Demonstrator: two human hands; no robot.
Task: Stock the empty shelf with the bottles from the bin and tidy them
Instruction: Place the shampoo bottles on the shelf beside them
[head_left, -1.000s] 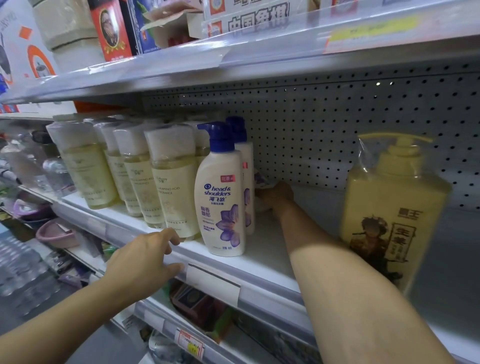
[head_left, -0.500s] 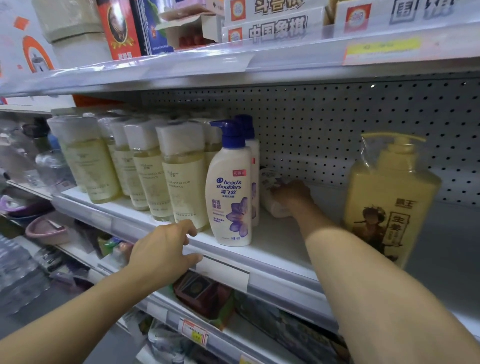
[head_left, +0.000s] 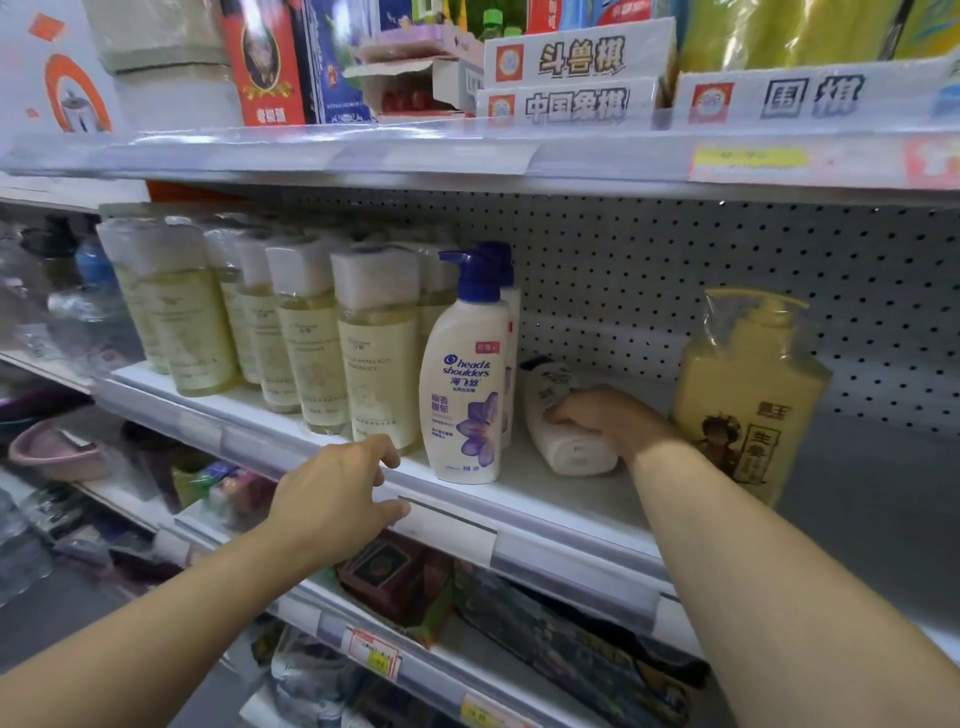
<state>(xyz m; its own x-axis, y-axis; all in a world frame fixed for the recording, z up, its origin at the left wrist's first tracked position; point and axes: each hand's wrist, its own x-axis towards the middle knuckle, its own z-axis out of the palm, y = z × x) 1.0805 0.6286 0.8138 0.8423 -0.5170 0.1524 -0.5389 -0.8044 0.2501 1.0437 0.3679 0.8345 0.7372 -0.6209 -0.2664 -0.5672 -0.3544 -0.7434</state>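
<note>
On the white shelf (head_left: 545, 499) a small white bottle (head_left: 561, 436) lies on its side, its base toward me. My right hand (head_left: 608, 421) rests over it, fingers curled around its body. To its left stand two white Head & Shoulders bottles (head_left: 465, 384) with blue pumps, one behind the other. Left of those stands a row of several pale yellow bottles (head_left: 379, 358) wrapped in plastic. A large yellow pump bottle (head_left: 748, 400) in a clear bag stands to the right. My left hand (head_left: 337, 499) hovers at the shelf's front rail, fingers apart, holding nothing.
A pegboard back wall (head_left: 727, 270) closes the shelf behind. The shelf above (head_left: 467, 156) carries boxed board games. Lower shelves (head_left: 467, 639) hold packaged goods with price tags. At far left are clear jars and a pink bowl (head_left: 57, 452).
My right hand has drawn the lying white bottle forward from the back of the shelf, beside the Head & Shoulders bottles. My left hand stays at the front rail.
</note>
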